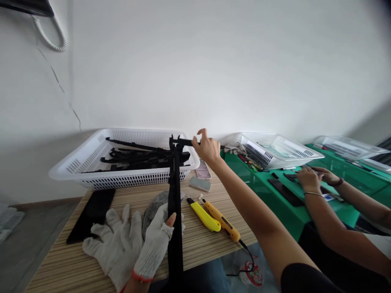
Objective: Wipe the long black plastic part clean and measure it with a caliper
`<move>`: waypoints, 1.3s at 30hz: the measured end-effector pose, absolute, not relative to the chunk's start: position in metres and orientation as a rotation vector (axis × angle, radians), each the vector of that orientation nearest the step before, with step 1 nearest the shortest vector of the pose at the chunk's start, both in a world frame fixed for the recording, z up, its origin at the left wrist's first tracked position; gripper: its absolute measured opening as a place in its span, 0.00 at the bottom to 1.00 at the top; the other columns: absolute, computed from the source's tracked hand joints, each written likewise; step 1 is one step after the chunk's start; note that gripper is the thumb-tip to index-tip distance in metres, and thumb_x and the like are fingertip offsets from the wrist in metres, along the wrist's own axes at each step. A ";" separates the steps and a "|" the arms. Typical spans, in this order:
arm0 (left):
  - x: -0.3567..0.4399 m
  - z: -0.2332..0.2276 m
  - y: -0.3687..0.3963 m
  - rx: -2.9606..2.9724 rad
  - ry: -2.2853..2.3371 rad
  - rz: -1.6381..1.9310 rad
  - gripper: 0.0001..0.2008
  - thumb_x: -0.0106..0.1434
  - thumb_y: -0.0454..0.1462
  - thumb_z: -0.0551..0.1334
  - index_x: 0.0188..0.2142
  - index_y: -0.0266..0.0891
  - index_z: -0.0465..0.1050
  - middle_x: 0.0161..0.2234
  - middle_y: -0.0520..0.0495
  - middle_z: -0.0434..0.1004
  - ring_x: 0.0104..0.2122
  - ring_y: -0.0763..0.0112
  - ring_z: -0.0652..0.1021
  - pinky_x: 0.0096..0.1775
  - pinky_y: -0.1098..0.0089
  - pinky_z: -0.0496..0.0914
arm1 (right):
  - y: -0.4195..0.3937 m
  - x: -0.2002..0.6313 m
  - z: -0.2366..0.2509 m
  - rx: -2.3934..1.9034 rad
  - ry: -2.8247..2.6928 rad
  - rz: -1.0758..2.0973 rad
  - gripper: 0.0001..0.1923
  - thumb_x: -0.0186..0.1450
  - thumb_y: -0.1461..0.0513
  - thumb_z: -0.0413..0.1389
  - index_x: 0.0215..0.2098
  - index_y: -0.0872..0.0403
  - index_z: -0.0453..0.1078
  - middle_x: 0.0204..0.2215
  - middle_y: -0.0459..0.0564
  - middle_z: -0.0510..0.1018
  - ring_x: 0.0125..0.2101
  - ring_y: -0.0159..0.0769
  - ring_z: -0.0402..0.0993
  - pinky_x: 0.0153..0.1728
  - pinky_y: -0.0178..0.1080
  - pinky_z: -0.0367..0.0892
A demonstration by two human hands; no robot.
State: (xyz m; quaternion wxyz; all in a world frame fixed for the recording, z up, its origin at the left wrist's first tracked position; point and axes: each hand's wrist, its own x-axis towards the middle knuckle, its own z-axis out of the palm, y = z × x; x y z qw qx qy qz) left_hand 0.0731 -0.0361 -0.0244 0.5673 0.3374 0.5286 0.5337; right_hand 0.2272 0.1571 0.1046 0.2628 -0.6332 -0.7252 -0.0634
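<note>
My left hand (155,240), in a white knit glove with a bare thumb tip showing, grips a long black plastic strip (175,195) held upright over the table. My bare right hand (207,147) is closed around a slim black tool that looks like a caliper (186,142). Its jaw end meets the top of the strip; whether the jaws clamp it I cannot tell. Behind the strip, a white slotted basket (122,179) holds several similar black strips (134,156). A loose white glove (114,240) lies left of my left hand, near a grey rounded object (152,207).
A yellow utility knife (204,215) and a yellow corded pen-shaped tool (224,224) lie on the wood-grain table (201,248). Phones (200,184) and a black flat panel (91,215) are there too. On the right, a co-worker's hands (311,179) work at a green table (244,183) with baskets.
</note>
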 end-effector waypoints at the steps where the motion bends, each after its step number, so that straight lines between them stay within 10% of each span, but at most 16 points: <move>1: 0.073 -0.027 -0.036 0.796 1.241 1.257 0.31 0.50 0.55 0.73 0.48 0.43 0.77 0.33 0.48 0.82 0.31 0.62 0.81 0.32 0.66 0.78 | 0.152 0.230 0.106 -1.707 -1.915 -0.167 0.20 0.74 0.57 0.41 0.59 0.57 0.63 0.27 0.52 0.79 0.27 0.41 0.74 0.33 0.38 0.58; 39: 0.077 -0.023 -0.037 0.762 1.307 1.237 0.31 0.49 0.53 0.74 0.48 0.42 0.75 0.36 0.46 0.82 0.37 0.58 0.83 0.35 0.63 0.81 | 0.105 0.245 0.054 -1.610 -2.311 -0.088 0.26 0.75 0.63 0.34 0.68 0.62 0.53 0.36 0.57 0.84 0.30 0.44 0.79 0.29 0.37 0.57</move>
